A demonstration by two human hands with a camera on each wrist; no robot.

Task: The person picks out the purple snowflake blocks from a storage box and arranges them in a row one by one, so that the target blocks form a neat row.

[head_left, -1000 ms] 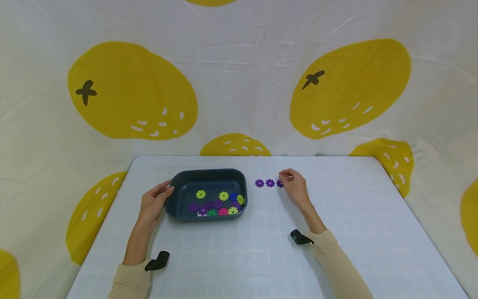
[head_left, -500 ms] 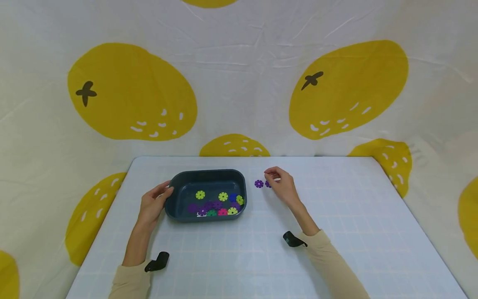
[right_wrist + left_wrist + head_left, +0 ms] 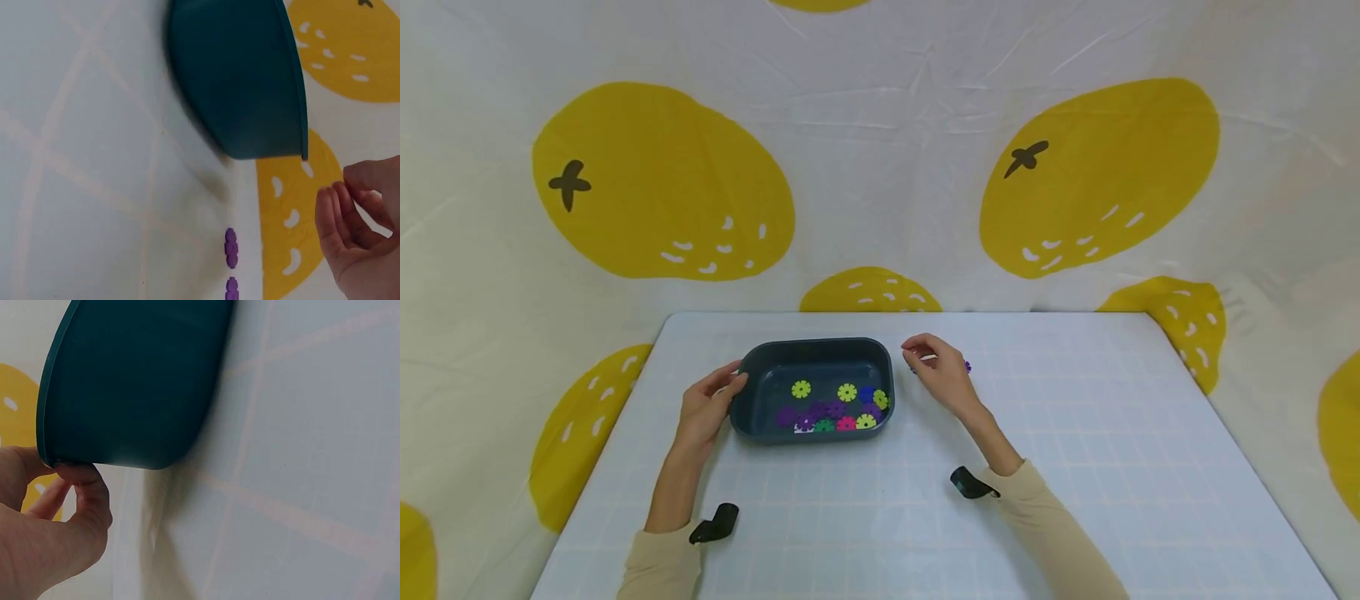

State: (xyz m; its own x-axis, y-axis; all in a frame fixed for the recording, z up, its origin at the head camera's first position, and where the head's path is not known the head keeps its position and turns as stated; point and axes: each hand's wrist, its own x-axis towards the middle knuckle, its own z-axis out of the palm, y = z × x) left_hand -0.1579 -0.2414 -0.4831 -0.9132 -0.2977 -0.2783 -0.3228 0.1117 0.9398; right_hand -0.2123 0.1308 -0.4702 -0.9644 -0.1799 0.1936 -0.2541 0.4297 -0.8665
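Observation:
My left hand (image 3: 703,412) grips the left end of a dark teal tray (image 3: 811,353), its thumb on the rim; in the left wrist view curled fingers press under the tray's lip. Toothed plastic flower discs lie in the tray, among them a yellow disc (image 3: 801,389), a pink disc (image 3: 846,423) and several purple ones. My right hand (image 3: 943,375) hovers just right of the tray, over the row of purple discs, mostly covering it. One purple disc (image 3: 967,367) peeks out beside it. The right wrist view shows relaxed fingers near the thumb, with nothing visible between them, above a purple disc (image 3: 231,248).
The white table (image 3: 850,517) carries a faint grid pattern. Behind it hangs a pale cloth (image 3: 887,183) printed with large yellow fruit. A black wrist camera (image 3: 717,523) sits on the left sleeve, another wrist camera (image 3: 973,483) on the right.
My right hand has moved left from the row's right end, past the purple discs, to near the tray's right edge. The left hand and the tray stay in place.

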